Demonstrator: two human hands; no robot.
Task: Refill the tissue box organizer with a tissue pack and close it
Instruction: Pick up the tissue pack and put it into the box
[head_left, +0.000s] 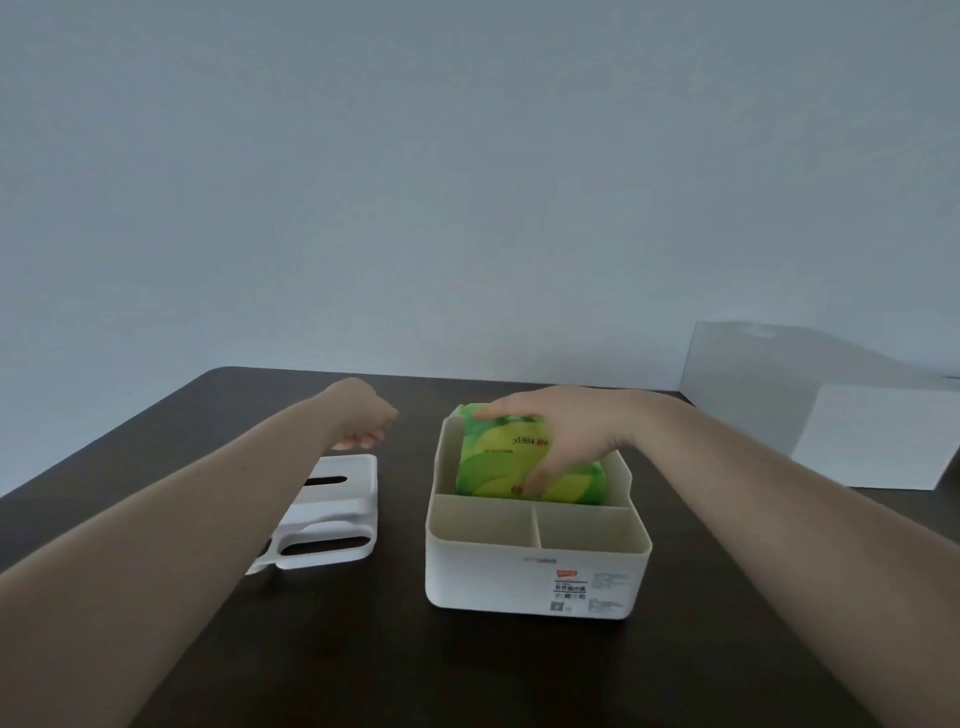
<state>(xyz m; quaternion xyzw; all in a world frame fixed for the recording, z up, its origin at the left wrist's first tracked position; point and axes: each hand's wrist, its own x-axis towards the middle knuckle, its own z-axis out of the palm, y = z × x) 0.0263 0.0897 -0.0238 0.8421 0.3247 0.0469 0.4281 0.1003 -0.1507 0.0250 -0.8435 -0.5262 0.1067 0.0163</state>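
Note:
A white tissue box organizer (535, 577) stands open on the dark table, with two small front compartments and one large rear compartment. A green tissue pack (498, 457) sits tilted in the rear compartment, its far end raised above the rim. My right hand (561, 431) grips the pack from above, thumb at its near side. The organizer's white lid (332, 514), with a slot in its top, lies flat on the table to the left. My left hand (363, 415) hovers just beyond the lid with fingers curled and nothing in it.
The dark table (467, 670) ends at a pale wall behind. A white box or sheet (878, 436) stands at the far right edge, with a translucent panel (769, 364) behind it.

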